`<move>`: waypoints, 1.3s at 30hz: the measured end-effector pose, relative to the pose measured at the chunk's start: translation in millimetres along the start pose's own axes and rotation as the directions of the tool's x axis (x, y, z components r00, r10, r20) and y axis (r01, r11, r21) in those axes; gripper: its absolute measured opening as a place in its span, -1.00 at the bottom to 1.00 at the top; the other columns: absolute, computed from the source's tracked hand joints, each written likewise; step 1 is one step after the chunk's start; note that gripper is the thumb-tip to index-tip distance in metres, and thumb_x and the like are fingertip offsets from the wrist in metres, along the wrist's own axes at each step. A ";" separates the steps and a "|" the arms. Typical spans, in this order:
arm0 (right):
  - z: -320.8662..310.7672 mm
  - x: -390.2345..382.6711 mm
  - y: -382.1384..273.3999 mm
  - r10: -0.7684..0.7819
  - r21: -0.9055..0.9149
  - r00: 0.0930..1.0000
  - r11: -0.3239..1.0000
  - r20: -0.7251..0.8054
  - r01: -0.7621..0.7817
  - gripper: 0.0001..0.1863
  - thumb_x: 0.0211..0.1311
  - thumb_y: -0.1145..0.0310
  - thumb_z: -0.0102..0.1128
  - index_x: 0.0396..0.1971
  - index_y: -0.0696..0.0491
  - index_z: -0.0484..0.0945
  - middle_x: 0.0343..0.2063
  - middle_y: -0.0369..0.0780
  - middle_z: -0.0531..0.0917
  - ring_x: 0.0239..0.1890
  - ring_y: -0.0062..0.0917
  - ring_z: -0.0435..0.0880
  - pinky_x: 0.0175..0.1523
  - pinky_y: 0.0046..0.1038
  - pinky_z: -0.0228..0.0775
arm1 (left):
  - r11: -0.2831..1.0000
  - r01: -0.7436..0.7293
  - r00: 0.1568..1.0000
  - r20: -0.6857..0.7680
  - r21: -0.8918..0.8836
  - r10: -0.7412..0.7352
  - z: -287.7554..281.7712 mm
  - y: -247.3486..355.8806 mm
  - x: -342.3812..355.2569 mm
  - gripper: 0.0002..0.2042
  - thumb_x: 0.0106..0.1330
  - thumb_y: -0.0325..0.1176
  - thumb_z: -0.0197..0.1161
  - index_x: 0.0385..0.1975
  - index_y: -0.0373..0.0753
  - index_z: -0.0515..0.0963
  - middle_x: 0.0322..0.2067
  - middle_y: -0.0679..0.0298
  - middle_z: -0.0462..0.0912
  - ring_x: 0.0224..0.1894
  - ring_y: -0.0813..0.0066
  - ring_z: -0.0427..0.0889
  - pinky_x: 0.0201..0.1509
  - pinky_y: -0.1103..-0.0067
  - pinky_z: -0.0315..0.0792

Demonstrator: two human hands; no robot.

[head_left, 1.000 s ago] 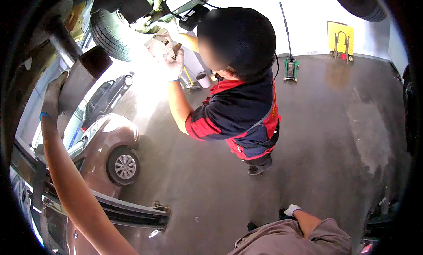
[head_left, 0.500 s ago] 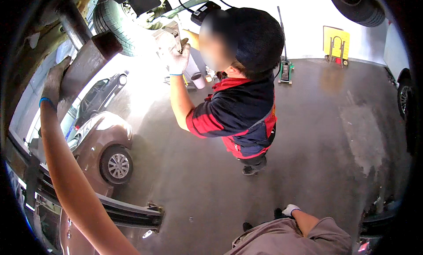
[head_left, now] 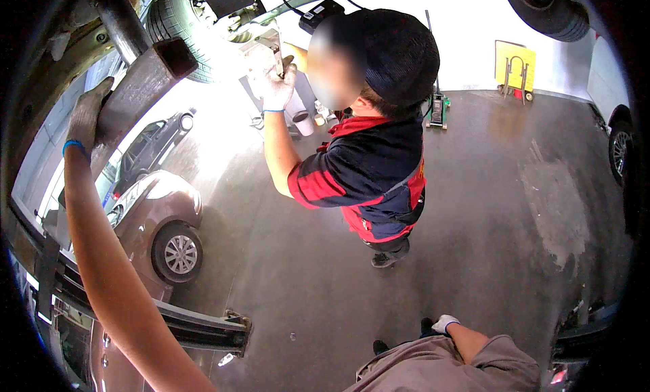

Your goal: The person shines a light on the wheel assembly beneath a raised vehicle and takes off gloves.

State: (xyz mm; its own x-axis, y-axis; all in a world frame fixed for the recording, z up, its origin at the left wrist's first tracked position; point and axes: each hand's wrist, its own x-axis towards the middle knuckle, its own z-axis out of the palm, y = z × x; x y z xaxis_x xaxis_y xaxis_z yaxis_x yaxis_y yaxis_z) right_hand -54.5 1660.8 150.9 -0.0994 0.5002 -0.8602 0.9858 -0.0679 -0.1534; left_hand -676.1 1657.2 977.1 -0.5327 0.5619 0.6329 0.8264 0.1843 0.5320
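My left hand, in a greyish work glove with a blue cuff, is raised against a square metal tube with a hollow end. The fingers curl along the tube's side; part of the grip is hidden behind it. A round metal bar runs into the tube from above. My right hand, in a white glove, hangs low beside my body, away from the tube; its fingers are too small to read. A co-worker's gloved hand holds up a light metal bracket-like piece in strong glare.
The co-worker, in a dark cap and red-and-navy shirt, stands just ahead. A raised vehicle's tyre hangs at upper left. Below are a lift arm and a brown car. A green floor jack and yellow board stand by the wall.
The tube's hollow end appears slightly higher and more to the right, with my left hand still on it. The co-worker's hand and the light metal piece have shifted slightly. My right hand stays put.
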 end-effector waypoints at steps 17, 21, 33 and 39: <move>5.3 -10.0 -5.6 0.009 0.051 1.000 0.999 -0.018 -0.008 -0.36 -0.05 -0.04 0.20 0.01 0.07 0.58 0.07 -0.01 0.54 0.15 -0.17 0.51 0.20 -0.25 0.35 | 0.982 -0.104 0.995 0.022 0.154 0.102 -7.5 -2.3 5.5 -0.46 0.23 0.07 0.17 -0.09 -0.36 0.57 -0.29 0.18 0.66 -0.30 0.41 0.59 -0.11 0.53 0.42; 0.8 -16.4 -6.7 -0.014 0.027 0.999 1.000 -0.037 0.015 -0.43 0.02 -0.01 0.08 -0.04 0.06 0.61 0.05 -0.03 0.56 0.12 -0.16 0.52 0.17 -0.25 0.37 | 0.969 -0.159 0.987 0.062 0.188 0.149 -12.5 -4.4 11.7 -0.45 0.23 0.06 0.17 -0.06 -0.37 0.56 -0.24 0.16 0.66 -0.26 0.41 0.58 -0.08 0.52 0.41; -1.5 -17.2 -4.6 -0.016 0.014 1.000 1.000 -0.023 0.016 -0.43 0.05 -0.01 0.06 -0.01 0.05 0.59 0.07 -0.05 0.55 0.12 -0.16 0.52 0.18 -0.26 0.35 | 0.963 -0.064 0.998 0.038 0.263 0.056 -14.2 -4.3 15.2 -0.46 0.23 0.03 0.18 -0.05 -0.39 0.54 -0.17 0.07 0.63 -0.19 0.36 0.61 -0.07 0.46 0.45; -14.6 -40.0 -13.4 -0.016 0.013 1.000 1.000 -0.022 0.017 -0.44 0.04 0.01 0.07 -0.02 0.05 0.59 0.08 -0.06 0.55 0.13 -0.17 0.52 0.18 -0.26 0.36 | 0.879 -0.266 0.964 0.093 0.394 0.250 -16.1 -8.5 13.7 -0.58 0.28 -0.10 0.14 -0.01 -0.29 0.56 0.03 0.07 0.59 0.08 0.35 0.55 0.15 0.51 0.33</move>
State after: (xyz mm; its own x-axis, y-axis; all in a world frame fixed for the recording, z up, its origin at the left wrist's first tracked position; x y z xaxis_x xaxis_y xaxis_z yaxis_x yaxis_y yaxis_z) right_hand -61.7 1654.4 194.5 -0.1125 0.5199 -0.8468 0.9822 -0.0709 -0.1740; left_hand -693.4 1650.3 990.3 -0.2897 0.6629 0.6904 0.9406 0.3305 0.0775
